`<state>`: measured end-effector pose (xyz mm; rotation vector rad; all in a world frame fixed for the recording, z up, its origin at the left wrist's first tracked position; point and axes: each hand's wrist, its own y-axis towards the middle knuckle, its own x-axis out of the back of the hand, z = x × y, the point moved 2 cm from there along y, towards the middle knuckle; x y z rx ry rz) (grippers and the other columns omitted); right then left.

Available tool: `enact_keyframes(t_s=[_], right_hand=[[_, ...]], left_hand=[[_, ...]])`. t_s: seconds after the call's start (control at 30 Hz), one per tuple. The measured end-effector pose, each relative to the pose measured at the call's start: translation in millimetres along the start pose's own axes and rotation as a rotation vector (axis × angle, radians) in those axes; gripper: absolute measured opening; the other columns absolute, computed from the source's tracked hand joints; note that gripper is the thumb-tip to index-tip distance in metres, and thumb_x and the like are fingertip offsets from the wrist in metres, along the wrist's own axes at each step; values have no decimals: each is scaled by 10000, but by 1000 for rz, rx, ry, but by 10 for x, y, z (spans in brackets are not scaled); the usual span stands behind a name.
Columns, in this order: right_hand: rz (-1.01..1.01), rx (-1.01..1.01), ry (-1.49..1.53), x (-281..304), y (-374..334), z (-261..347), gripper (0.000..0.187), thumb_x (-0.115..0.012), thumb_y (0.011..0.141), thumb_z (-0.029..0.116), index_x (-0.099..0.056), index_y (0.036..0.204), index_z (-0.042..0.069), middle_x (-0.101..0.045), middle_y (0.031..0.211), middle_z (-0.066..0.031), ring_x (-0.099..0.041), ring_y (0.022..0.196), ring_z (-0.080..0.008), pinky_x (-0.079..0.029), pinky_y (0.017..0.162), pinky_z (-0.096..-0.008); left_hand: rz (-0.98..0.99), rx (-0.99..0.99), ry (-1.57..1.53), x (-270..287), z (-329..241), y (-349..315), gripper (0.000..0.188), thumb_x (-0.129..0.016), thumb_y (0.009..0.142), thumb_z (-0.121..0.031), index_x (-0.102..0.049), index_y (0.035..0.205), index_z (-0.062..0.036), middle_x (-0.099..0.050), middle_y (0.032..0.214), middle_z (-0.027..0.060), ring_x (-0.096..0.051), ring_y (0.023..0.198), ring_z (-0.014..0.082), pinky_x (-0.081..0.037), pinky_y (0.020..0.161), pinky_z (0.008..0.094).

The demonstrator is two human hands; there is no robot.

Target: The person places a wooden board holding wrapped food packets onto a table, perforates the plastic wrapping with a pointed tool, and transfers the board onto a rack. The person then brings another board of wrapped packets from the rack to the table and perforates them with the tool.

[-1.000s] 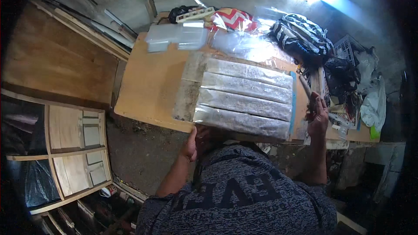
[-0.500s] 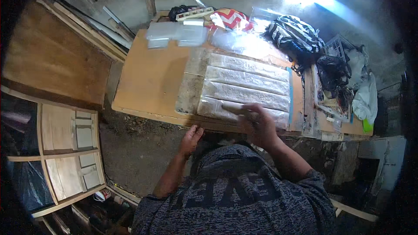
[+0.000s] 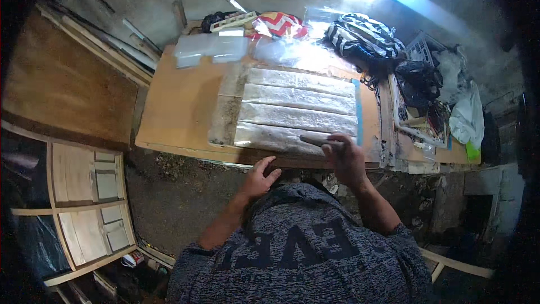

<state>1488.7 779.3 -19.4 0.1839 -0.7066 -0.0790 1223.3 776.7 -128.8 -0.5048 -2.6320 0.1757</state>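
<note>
My right hand (image 3: 344,159) is closed around a short, slim rod-like tool (image 3: 315,140), whose exact kind I cannot make out. The tool's tip lies over the nearest of several long, whitish, shiny strips (image 3: 298,97). These are laid side by side, with dark seams between them, on a worn grey-brown board (image 3: 228,114). At the front edge of the orange-tan table (image 3: 174,98), my left hand (image 3: 263,177) is open, thumb and fingers apart, holding nothing. Whether its fingertips touch the edge, I cannot tell.
Clear plastic sheets or bags (image 3: 211,47) lie at the table's back left. Behind the strips are a red-and-white bag (image 3: 279,24) and a black-and-white striped bag (image 3: 365,36). A white-framed tray (image 3: 419,135) and a pale bag (image 3: 468,115) sit right. Wooden frames (image 3: 90,202) stand left.
My right hand and the tool have moved rightward along the nearest strip. My left hand has come up closer to the table edge, its fingers more spread. The whole view has shifted slightly.
</note>
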Motion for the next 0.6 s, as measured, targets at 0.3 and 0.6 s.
enact_keyframes(t_s=[0.3,0.6], right_hand=[[-234,-37,119,807,-238,-653,246,-673,925,235,-576,1029,34,-647,786,-151,-654,686,-217,-511,611,-349],[-201,-126,103,1296,-351,-1383,308,-674,927,251,-551,1145,71,-688,1008,-160,-681,884,-262,-527,716,-330]], left_hand=[[-66,34,79,-714,-229,299,563,-673,896,-363,-519,1308,-12,-555,1259,239,-542,1177,373,-436,993,444],[-393,600,-853,-1083,92,567,641,-664,886,-465,-476,1383,-107,-561,1302,178,-553,1154,373,-429,1001,426]])
